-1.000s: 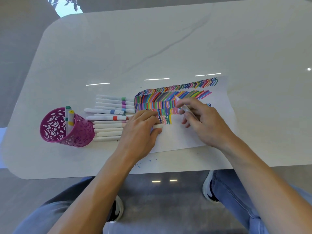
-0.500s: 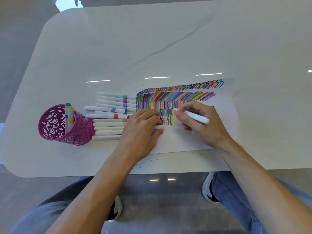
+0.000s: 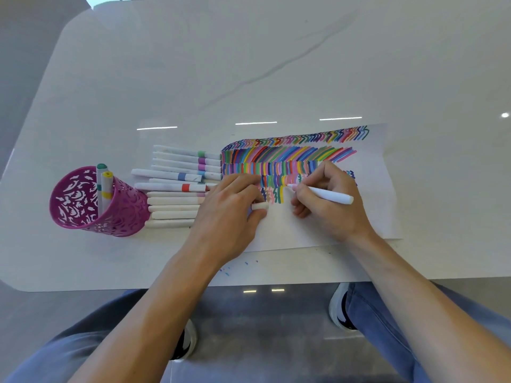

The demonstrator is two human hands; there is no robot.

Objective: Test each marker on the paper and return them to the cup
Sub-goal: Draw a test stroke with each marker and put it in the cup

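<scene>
Far left, magenta cut-out cup (image 3: 127,214) stands on the white table (image 3: 249,64), with two markers upright inside: a green-capped one (image 3: 101,168) and a yellow-capped one (image 3: 107,179), touching each other. Just right of the cup is a stack of loose markers (image 3: 174,186) lying flat, side by side and roughly parallel, ends pointing toward the paper. The upper ones show green, purple, blue and red bands, the lower ones are plain pale. Next, left hand (image 3: 229,214), palm down on the left edge of the paper (image 3: 304,225), covering the tips of several lying markers. Its fingers are curled and it pinches a small white cap (image 3: 260,206) between thumb and fingers. The paper lies flat mid-table, with its upper part filled with rows of multicolour strokes and zigzags and its lower part blank. Right hand (image 3: 329,205) sits on the paper and grips an uncapped white marker (image 3: 326,194) in a writing hold; the pinkish tip points left and sits at the paper just right of the short lowest rows of strokes, back end angled out to the right. Whether the tip touches the paper can't be told. A few blue ink specks (image 3: 226,272) sit on the table near its front edge, below the left wrist. Below the table edge — blue jeans and two white-and-black shoes on a grey floor.
</scene>
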